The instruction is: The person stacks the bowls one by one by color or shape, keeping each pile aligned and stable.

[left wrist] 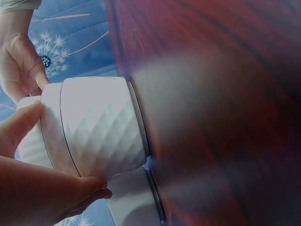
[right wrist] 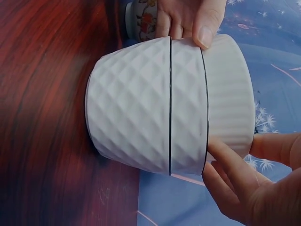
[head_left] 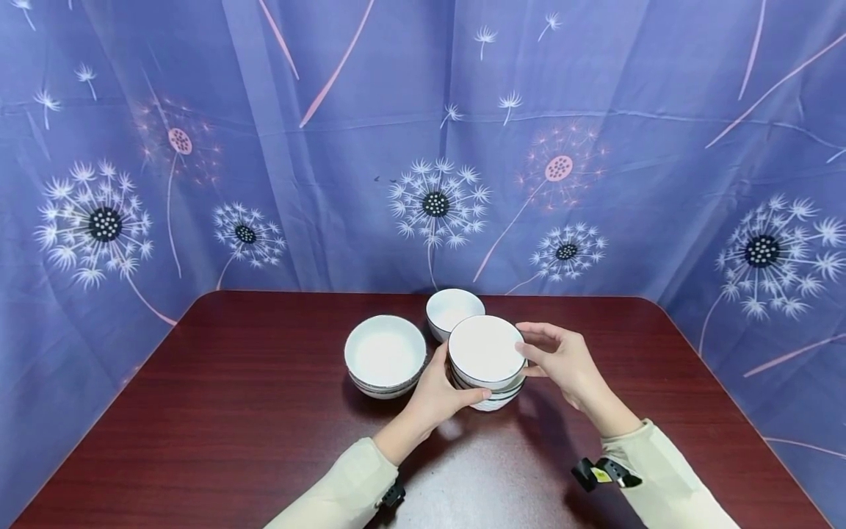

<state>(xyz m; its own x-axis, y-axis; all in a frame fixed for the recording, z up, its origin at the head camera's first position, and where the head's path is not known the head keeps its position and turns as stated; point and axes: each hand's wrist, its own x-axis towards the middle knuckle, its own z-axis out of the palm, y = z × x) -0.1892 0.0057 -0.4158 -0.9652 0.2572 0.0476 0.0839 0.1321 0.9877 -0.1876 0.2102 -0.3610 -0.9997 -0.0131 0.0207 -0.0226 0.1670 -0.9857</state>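
A stack of white bowls stands right of the middle of the table. On top is a bowl with vertical ribs (right wrist: 230, 94), its white inside facing up in the head view. Beneath it are diamond-textured bowls (right wrist: 131, 103) with dark rims. My left hand (head_left: 436, 393) grips the stack from the left and front, its thumb near the joint between the ribbed bowl and the one below. On the right side, my right hand (head_left: 562, 367) holds the ribbed bowl, thumb at its rim and fingers lower on its side.
Left of the stack stands another stack of white bowls (head_left: 385, 353); a floral outside (right wrist: 143, 21) shows beyond my left hand in the right wrist view. One smaller white bowl (head_left: 454, 308) sits behind. The dark red wooden table (head_left: 231, 411) meets a blue dandelion-print curtain (head_left: 344, 184).
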